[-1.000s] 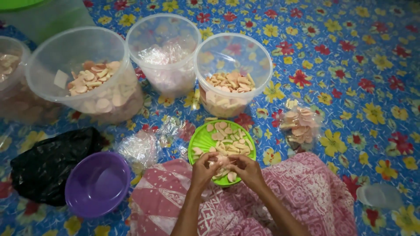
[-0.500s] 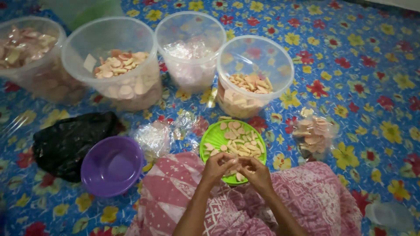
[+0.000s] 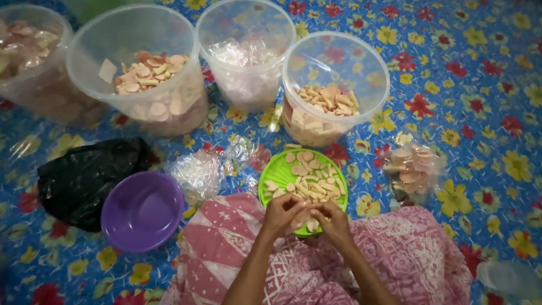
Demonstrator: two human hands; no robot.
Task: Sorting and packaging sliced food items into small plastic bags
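A green plate (image 3: 271, 171) with several pale raw crackers (image 3: 307, 182) lies on the floor just past my knees. Both my hands meet over its near edge. My left hand (image 3: 282, 213) and my right hand (image 3: 334, 222) pinch a small clear plastic bag holding crackers (image 3: 304, 218) between the fingertips. Pink patterned cloth (image 3: 395, 248) covers my lap beneath them.
Clear tubs stand behind the plate: one of tan crackers (image 3: 333, 85), one of plastic packets (image 3: 245, 51), one of pinkish crackers (image 3: 138, 73), another at far left (image 3: 25, 56). A purple bowl (image 3: 141, 210), black plastic bag (image 3: 84, 178), crumpled clear bags (image 3: 197, 175) and a filled cracker bag (image 3: 411, 169) lie around.
The view has drifted, so the tubs sit further right and lower in frame than a second ago. My hands stay together over the plate's near edge, fingers working slightly.
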